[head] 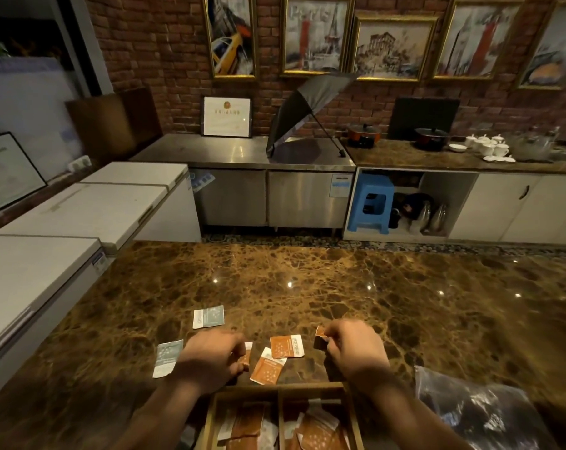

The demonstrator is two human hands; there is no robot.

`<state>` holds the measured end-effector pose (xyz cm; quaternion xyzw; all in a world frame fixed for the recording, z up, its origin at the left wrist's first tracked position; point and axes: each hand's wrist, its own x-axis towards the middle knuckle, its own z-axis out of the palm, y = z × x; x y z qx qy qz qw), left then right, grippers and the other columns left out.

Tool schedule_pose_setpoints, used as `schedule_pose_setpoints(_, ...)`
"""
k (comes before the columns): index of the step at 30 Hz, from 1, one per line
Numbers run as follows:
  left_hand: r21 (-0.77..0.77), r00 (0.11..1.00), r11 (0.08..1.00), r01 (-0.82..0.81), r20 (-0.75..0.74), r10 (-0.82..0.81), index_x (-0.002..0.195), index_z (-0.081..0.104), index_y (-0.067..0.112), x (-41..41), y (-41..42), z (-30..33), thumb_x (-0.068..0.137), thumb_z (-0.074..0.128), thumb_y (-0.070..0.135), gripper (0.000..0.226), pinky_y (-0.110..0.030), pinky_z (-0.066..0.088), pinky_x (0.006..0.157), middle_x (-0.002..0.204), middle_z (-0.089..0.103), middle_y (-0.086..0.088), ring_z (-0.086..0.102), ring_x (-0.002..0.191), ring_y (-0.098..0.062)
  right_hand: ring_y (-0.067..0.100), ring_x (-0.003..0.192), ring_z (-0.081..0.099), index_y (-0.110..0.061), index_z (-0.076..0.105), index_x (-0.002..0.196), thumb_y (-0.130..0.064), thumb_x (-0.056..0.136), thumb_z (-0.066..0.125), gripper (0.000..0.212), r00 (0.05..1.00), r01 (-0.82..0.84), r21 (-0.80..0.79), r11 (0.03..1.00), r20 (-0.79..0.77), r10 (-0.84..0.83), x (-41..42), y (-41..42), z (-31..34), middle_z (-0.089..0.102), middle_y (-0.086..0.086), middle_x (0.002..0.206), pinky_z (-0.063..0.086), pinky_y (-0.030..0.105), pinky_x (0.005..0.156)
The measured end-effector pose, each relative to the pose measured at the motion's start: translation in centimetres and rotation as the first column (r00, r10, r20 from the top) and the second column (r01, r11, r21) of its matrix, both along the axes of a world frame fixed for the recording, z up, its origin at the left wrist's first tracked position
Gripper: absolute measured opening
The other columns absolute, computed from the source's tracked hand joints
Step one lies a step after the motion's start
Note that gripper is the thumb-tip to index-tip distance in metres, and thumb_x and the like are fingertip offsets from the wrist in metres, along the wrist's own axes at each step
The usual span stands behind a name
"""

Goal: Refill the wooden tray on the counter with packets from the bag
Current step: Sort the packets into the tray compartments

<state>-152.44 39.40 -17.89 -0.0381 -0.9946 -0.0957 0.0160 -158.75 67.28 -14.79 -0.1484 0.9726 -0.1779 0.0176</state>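
Note:
The wooden tray sits at the near edge of the marble counter, its two compartments holding orange packets. Just beyond it, two orange packets lie loose on the counter. Two pale blue-green packets lie further left and further back. My left hand rests on the counter, fingers closed on an orange packet at its fingertips. My right hand is raised slightly and pinches an orange packet. The clear plastic bag lies at the right of the tray.
The brown marble counter stretches ahead. White chest freezers stand to the left. Behind are a steel cabinet with an open black umbrella, a blue stool and a far counter with pots and cups.

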Motion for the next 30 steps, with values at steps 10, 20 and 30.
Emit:
schedule_pose_setpoints(10, 0.144, 0.984, 0.989, -0.017, -0.172, 0.042, 0.103, 0.067, 0.033, 4.8, 1.8, 4.5, 0.090, 0.062, 0.041, 0.017, -0.028, 0.048, 0.082, 0.105, 0.070, 0.013, 0.064, 0.099, -0.011, 0.005, 0.097, 0.057, -0.038, 0.068, 0.110, -0.028, 0.095, 0.064, 0.019, 0.997, -0.052, 0.000, 0.999, -0.064, 0.052, 5.2, -1.0, 3.2, 0.064, -0.013, 0.111, 0.046, 0.018, 0.077)
schedule_pose_setpoints(20, 0.111, 0.986, 0.988, 0.104, -0.139, -0.088, 0.110, 0.066, 0.035, 12.0, 3.6, 5.3, 0.094, 0.058, 0.043, 0.020, -0.025, 0.044, 0.087, 0.112, 0.068, 0.013, 0.057, 0.105, -0.007, 0.007, 0.101, 0.056, -0.029, 0.064, 0.118, -0.036, 0.096, 0.060, 0.024, 0.972, -0.229, 0.057, 0.972, -0.041, 0.231, 12.7, -1.3, 3.8, 0.064, -0.008, 0.115, 0.045, 0.020, 0.088)
schedule_pose_setpoints(30, 0.172, 0.994, 0.980, 0.098, -0.061, -0.089, 0.106, 0.069, 0.035, 12.3, 3.9, 6.1, 0.094, 0.057, 0.045, 0.019, -0.022, 0.041, 0.087, 0.107, 0.068, 0.017, 0.054, 0.101, 0.002, 0.000, 0.080, 0.056, -0.033, 0.066, 0.105, -0.041, 0.097, 0.057, 0.014, 0.989, -0.148, 0.020, 0.989, -0.004, 0.148, 12.3, -1.0, 5.5, 0.064, -0.014, 0.095, 0.047, 0.015, 0.069)
